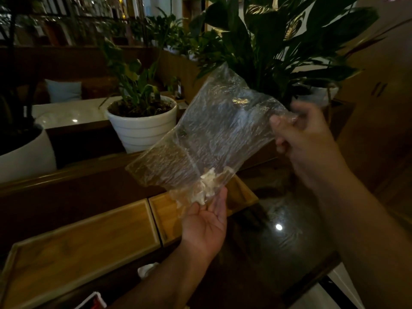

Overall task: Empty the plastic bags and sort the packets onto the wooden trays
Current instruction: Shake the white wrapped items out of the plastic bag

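A clear, crinkled plastic bag (214, 134) hangs tilted in the air above the table. My right hand (305, 139) pinches its upper corner. At its lower end a small white clump, perhaps packets (206, 186), sits inside the bag. My left hand (205, 226) is palm-up right under that end, fingers apart, touching the bag's bottom. Two wooden trays lie side by side below: a large one (73, 248) at the left with nothing on it, and a second one (165, 210) partly hidden behind my left hand and the bag.
A dark glossy table (278, 241) carries the trays. Behind it run a wooden bench back (66, 175), white plant pots (142, 126) and a big leafy plant (278, 41). A red-and-white packet corner (93, 302) shows at the bottom edge.
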